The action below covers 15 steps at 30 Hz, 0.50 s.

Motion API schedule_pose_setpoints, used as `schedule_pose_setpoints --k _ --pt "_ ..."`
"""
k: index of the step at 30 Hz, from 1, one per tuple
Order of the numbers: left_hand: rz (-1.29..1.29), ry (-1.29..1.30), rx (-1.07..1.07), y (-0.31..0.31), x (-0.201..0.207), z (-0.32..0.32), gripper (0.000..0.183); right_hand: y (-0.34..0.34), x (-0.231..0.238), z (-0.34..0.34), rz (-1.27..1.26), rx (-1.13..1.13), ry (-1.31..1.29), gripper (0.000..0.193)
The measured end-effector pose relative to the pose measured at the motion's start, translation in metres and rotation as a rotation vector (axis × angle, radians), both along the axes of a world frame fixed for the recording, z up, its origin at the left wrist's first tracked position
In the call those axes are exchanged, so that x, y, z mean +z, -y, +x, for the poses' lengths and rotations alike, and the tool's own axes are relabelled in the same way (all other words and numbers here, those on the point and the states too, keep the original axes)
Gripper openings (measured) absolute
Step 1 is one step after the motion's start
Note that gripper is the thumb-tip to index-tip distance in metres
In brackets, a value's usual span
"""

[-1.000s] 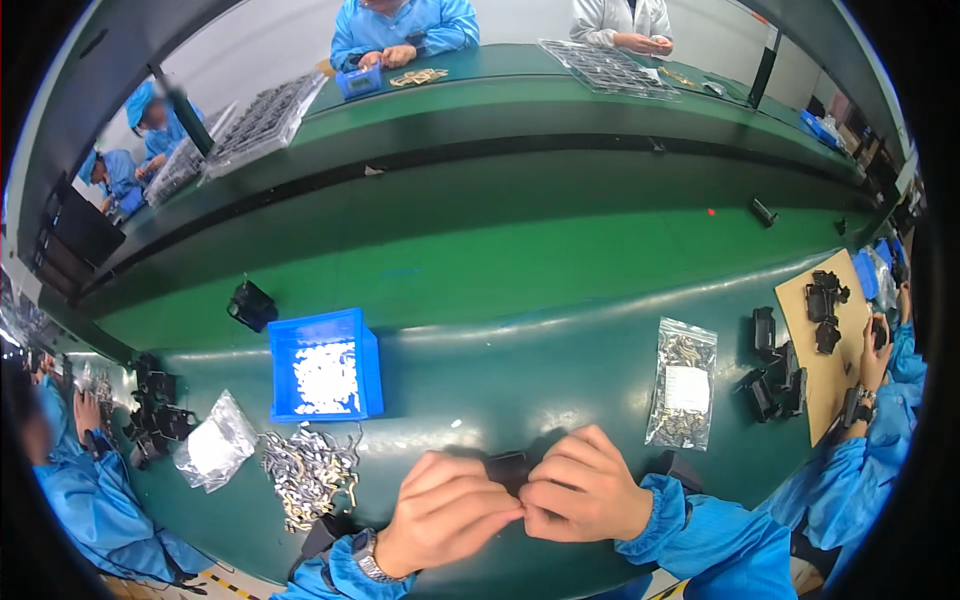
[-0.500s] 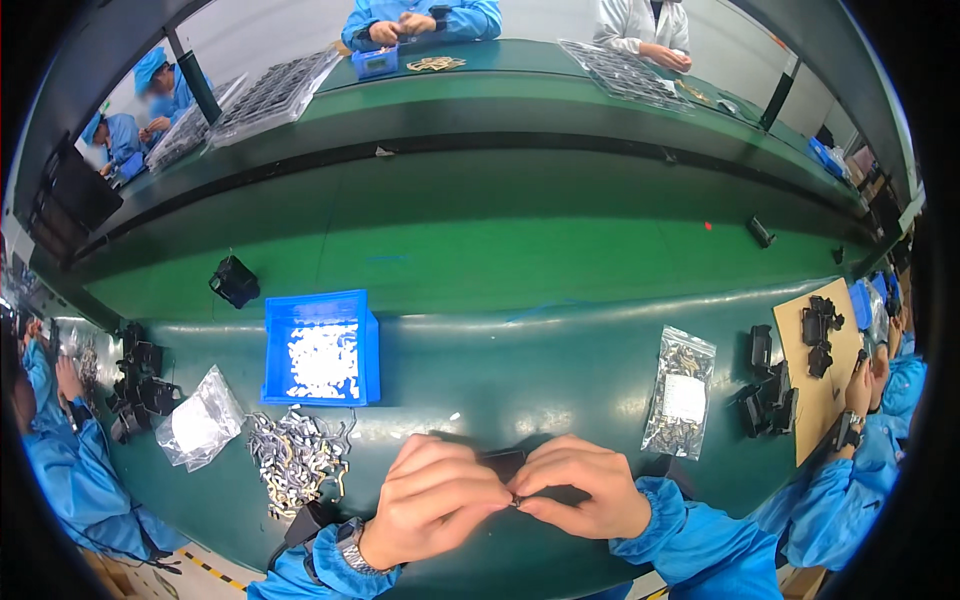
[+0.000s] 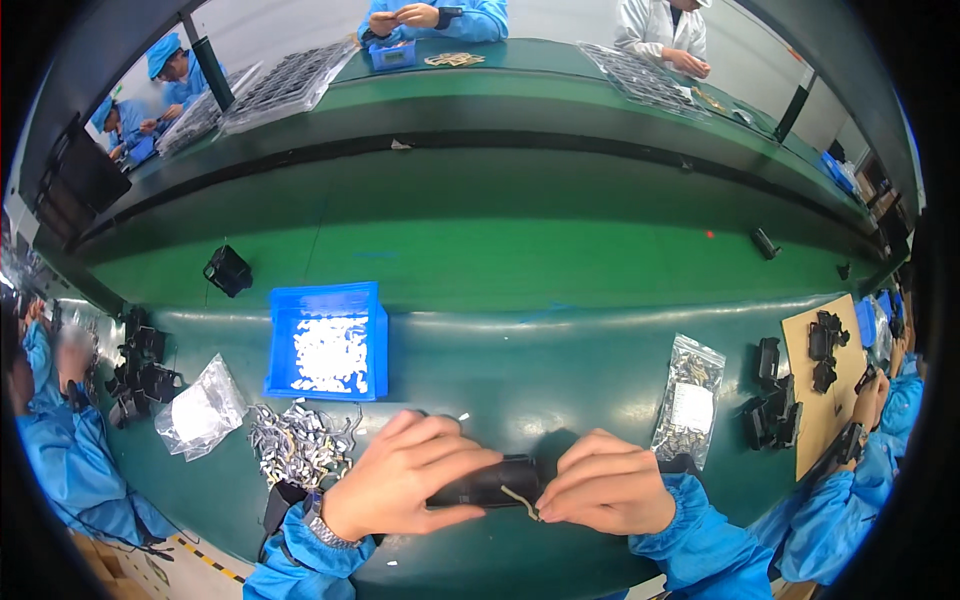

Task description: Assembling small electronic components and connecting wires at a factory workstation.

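My left hand [image 3: 405, 480] is closed around a black rectangular plastic part [image 3: 485, 485], fingers over its far side and thumb along its near edge. At the part's right end, my right hand [image 3: 612, 487] pinches one end of a short pale yellowish strip [image 3: 519, 500]; its other end lies over the black part. Beyond my left wrist is a loose pile of small grey, white and yellowish strips [image 3: 300, 440]. A blue bin [image 3: 379, 345] holding many small white pieces stands behind that pile.
A crumpled clear bag [image 3: 205, 412] lies left of the pile; a clear bag of small parts [image 3: 690, 400] lies at right. Black plastic parts [image 3: 772, 410] sit beside a brown board [image 3: 818, 430]. More black parts [image 3: 145, 370] are at left. Co-workers sit on both sides and opposite.
My fingertips were together at a tiny piece; now the hands are farther apart. The black part shows in my left hand, and the pale strip has come into sight at my right fingertips.
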<state>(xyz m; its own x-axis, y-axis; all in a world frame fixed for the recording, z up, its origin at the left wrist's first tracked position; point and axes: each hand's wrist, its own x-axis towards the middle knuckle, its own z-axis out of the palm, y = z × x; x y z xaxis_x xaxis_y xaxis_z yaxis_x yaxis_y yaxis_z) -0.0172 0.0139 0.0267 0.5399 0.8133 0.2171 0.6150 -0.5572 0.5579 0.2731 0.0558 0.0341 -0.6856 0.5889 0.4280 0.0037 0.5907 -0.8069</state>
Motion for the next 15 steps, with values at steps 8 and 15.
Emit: schedule_pose_setpoints --k 8,15 --pt "0.009 0.078 -0.024 0.009 -0.007 0.019 0.061 -0.005 0.011 0.001 0.166 0.189 0.239 0.023" --pt "0.106 0.098 -0.019 0.011 -0.018 0.020 0.060 -0.005 0.010 -0.003 0.197 0.171 0.302 0.020"
